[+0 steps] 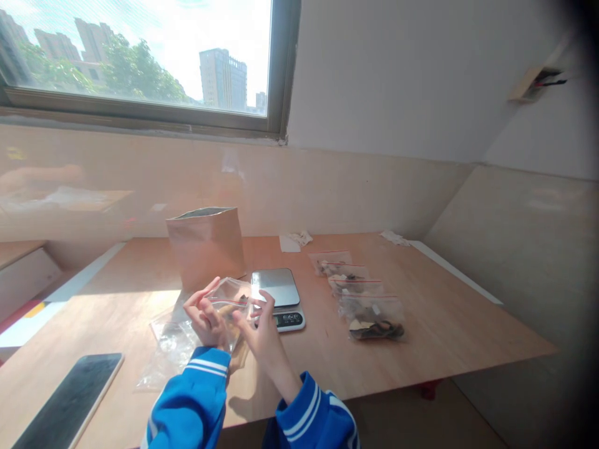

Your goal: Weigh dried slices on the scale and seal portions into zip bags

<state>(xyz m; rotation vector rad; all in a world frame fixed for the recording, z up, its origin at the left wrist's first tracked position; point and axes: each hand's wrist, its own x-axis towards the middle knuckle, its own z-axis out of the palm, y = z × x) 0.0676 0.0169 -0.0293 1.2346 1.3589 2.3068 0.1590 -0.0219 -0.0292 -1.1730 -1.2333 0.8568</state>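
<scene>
Blue sleeves (191, 402), white stripes. Left hand (206, 319) and right hand (262, 332) above wooden counter (444, 324), each grip grasping clear zip bag (234, 289), red seal line, beside metal-topped scale (275, 284); button marks too small to read. Matte brown pouch (210, 249) stands behind; filled bags (377, 327) lie right.

Zip bag (230, 298): glossy plastic. Scale plate (276, 287): smooth metal. Pouch (207, 246): matt paper. Tabletop (449, 324): wood.
</scene>
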